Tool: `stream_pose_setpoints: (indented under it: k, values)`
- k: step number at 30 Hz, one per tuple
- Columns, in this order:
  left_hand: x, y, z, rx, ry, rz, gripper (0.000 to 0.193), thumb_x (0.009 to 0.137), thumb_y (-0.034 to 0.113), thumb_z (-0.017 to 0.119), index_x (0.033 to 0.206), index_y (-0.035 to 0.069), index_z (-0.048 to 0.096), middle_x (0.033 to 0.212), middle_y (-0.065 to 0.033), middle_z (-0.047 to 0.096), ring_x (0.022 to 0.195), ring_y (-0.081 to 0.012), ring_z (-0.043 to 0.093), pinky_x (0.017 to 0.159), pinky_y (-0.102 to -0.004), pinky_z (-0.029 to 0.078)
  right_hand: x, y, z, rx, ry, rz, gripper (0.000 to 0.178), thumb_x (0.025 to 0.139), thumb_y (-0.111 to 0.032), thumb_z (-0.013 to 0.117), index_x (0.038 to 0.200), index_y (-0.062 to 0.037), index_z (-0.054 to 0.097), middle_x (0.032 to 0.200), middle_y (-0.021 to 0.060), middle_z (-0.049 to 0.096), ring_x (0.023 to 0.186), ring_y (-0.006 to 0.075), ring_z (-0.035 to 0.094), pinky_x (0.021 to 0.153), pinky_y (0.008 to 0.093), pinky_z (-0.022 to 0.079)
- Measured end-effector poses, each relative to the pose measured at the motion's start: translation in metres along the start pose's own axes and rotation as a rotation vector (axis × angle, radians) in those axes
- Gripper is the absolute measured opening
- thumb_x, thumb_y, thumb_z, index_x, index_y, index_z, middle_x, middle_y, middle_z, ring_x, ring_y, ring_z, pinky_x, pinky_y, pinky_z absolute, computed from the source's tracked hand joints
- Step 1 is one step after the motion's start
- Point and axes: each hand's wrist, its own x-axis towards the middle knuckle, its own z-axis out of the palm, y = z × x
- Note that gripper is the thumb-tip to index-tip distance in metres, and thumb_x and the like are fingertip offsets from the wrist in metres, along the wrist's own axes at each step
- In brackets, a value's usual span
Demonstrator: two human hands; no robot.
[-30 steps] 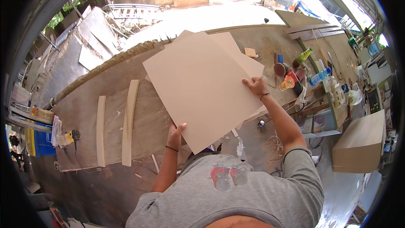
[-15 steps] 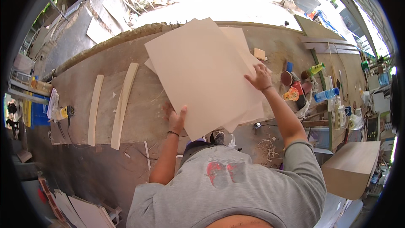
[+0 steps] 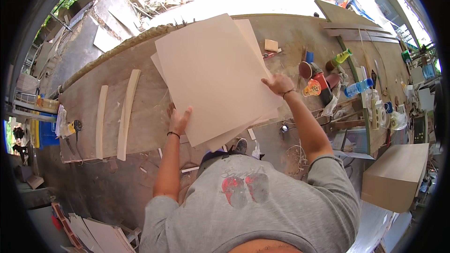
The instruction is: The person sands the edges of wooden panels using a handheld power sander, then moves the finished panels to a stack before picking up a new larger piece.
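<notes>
A large pale square board (image 3: 220, 75) lies on top of other thin boards (image 3: 251, 35), turned so that their corners fan out beneath it. On its left edge is my left hand (image 3: 178, 121), closed with the thumb over the face and the fingers along the side. My right hand (image 3: 280, 85) grips the right edge, thumb on top and fingers at the side, partly hidden. The boards rest on a worn brown workbench (image 3: 145, 126), overhanging its near edge.
Two narrow wood strips (image 3: 127, 115) lie left of the boards, with a yellow-and-black power tool (image 3: 74, 126) beyond. To the right are a small wood block (image 3: 271, 45), a red sander (image 3: 321, 84), an orange cup (image 3: 311, 88), a green bottle (image 3: 341, 57) and a blue bottle (image 3: 358, 87).
The top board has turned and shifted slightly left, showing more of the boards under it. My right hand has slid down its right edge; my left hand stays on the left edge.
</notes>
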Motion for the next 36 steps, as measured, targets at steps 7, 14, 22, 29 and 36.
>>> stream_pose_setpoints:
  k: [7, 14, 22, 29, 36]
  values:
    - [0.005, -0.014, 0.006, -0.141, 0.173, -0.060, 0.083, 0.079, 0.055, 0.061, 0.126, -0.011, 0.042, 0.127, -0.0272, 0.048, 0.118, -0.0347, 0.049, 0.099, -0.0378, 0.039, -0.057, 0.013, 0.020, 0.409, 0.034, 0.040, 0.069, 0.079, -0.061, 0.060, 0.097, 0.0054, 0.064, 0.089, 0.0229, 0.066, 0.089, 0.0327, 0.064, 0.080, 0.0393, 0.049]
    - [-0.004, 0.030, -0.039, -0.303, 0.063, -0.360, 0.081, 0.079, 0.056, 0.063, 0.124, -0.009, 0.048, 0.115, -0.0213, 0.059, 0.103, -0.0268, 0.060, 0.089, -0.0342, 0.046, -0.048, -0.019, 0.039, 0.812, -0.034, 0.118, 0.075, 0.078, -0.055, 0.065, 0.122, 0.0043, 0.051, 0.112, 0.0196, 0.063, 0.104, 0.0292, 0.061, 0.089, 0.0363, 0.047]
    - [0.009, 0.020, -0.044, -0.518, 0.010, -0.351, 0.074, 0.081, 0.053, 0.062, 0.123, -0.007, 0.051, 0.114, -0.0162, 0.060, 0.099, -0.0229, 0.060, 0.086, -0.0327, 0.047, -0.068, -0.041, 0.050, 0.858, -0.022, 0.207, 0.064, 0.077, -0.047, 0.070, 0.114, 0.0039, 0.057, 0.102, 0.0160, 0.066, 0.090, 0.0214, 0.065, 0.080, 0.0329, 0.050]
    - [0.026, 0.005, -0.043, -0.608, -0.010, -0.370, 0.069, 0.082, 0.046, 0.066, 0.120, -0.010, 0.052, 0.115, -0.0147, 0.059, 0.100, -0.0216, 0.060, 0.086, -0.0327, 0.048, -0.069, -0.053, 0.043, 0.882, -0.030, 0.371, 0.069, 0.075, -0.053, 0.069, 0.112, 0.0040, 0.059, 0.100, 0.0153, 0.066, 0.088, 0.0197, 0.065, 0.078, 0.0312, 0.051]
    - [0.007, 0.010, -0.050, -0.641, -0.113, -0.459, 0.066, 0.083, 0.046, 0.065, 0.121, -0.006, 0.052, 0.115, -0.0137, 0.059, 0.100, -0.0221, 0.060, 0.087, -0.0338, 0.048, -0.081, -0.043, 0.055, 1.038, -0.075, 0.398, 0.063, 0.075, -0.053, 0.070, 0.103, 0.0034, 0.062, 0.090, 0.0083, 0.066, 0.078, 0.0134, 0.063, 0.070, 0.0269, 0.050]
